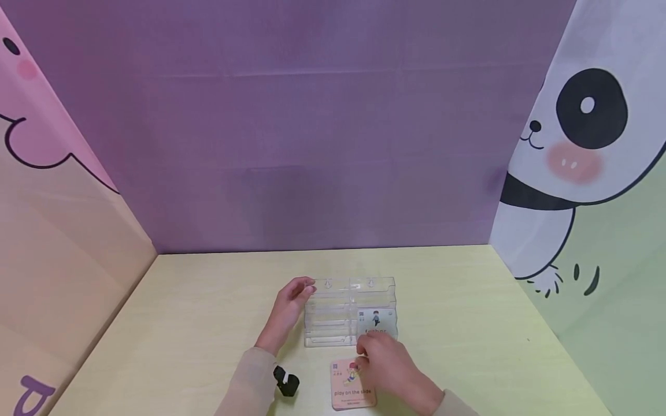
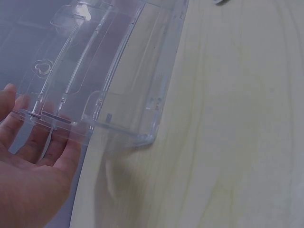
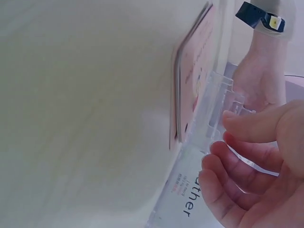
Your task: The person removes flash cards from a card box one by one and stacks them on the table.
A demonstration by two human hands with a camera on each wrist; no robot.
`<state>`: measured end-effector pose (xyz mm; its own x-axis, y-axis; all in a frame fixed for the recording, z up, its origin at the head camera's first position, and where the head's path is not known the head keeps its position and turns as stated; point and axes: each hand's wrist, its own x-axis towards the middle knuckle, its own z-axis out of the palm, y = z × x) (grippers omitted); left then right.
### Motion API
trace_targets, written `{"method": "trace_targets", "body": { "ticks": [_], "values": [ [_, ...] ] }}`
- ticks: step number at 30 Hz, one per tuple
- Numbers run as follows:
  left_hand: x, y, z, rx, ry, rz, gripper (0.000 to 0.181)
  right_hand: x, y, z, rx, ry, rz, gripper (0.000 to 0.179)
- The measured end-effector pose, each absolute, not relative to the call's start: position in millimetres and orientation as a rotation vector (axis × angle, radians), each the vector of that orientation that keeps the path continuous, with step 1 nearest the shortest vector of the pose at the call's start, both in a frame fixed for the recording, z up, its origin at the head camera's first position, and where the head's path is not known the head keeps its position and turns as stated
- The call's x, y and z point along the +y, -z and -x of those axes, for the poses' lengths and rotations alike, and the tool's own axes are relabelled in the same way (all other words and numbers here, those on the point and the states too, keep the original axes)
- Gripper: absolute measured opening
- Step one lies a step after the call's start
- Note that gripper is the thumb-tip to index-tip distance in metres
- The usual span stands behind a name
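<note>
A clear plastic card rack (image 1: 329, 316) with two columns of stepped pockets sits on the table. My left hand (image 1: 288, 311) grips its left side; in the left wrist view, the thumb is above the rim and the fingers (image 2: 57, 142) are beneath. A white card (image 1: 382, 316) with a small figure and the word "father" is in the right column's lower part. My right hand (image 1: 387, 361) hovers in front of that card, fingers loosely bent and holding nothing in the right wrist view. Below it is a stack of pink cards (image 1: 346, 393), topped by "play on the slide", partly covered by that hand.
The pale wooden table (image 1: 208, 323) spreads around the rack. A purple cloth wall (image 1: 312, 144) stands behind it, with cartoon-printed panels (image 1: 588, 190) at the sides. A small black device (image 1: 286, 381) is at the left wrist.
</note>
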<state>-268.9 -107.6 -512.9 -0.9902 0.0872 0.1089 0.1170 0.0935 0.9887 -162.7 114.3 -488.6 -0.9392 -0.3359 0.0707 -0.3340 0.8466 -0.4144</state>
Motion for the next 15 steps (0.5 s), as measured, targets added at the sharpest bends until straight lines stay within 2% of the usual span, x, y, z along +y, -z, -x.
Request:
{"method": "trace_targets", "body": {
  "ticks": [15],
  "values": [
    [-106,509,266,-2.308,2.090,0.212,0.028,128,480,167,3.218,0.721,0.540,0.019]
  ]
}}
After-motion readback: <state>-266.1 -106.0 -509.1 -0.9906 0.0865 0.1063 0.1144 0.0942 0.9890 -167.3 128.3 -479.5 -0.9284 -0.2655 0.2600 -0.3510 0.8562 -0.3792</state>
